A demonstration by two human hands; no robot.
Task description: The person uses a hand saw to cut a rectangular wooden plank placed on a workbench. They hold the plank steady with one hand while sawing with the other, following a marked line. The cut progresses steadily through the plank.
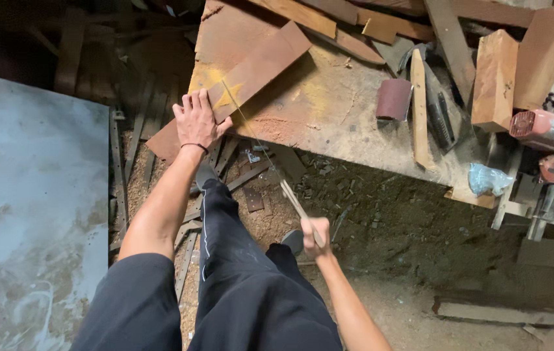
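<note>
The left hand (197, 120) lay flat, fingers spread, pressing a long reddish-brown wooden plank (241, 84) onto the sawdust-strewn workbench (342, 117). The right hand (316, 237) was clenched on the pale handle of a thin-bladed handsaw (257, 140), whose blade ran up from that grip to meet the plank's edge just beside the left hand.

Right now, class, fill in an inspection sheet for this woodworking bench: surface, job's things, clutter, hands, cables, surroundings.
Surface: worn wooden workbench, dusted with yellow sawdust.
Job's things: long reddish-brown wooden plank lying at the bench corner and overhanging its edge; thin-bladed handsaw with a pale wooden handle, blade resting across the plank.
Clutter: dark red sandpaper roll, pale wooden offcut blocks, red power tool, crumpled clear plastic bag.
Hands: left hand pressed flat on the plank; right hand gripping the saw handle.
Cables: nothing seen.
Surroundings: sawdust-covered floor with scrap strips; grey board panel at left.
</note>
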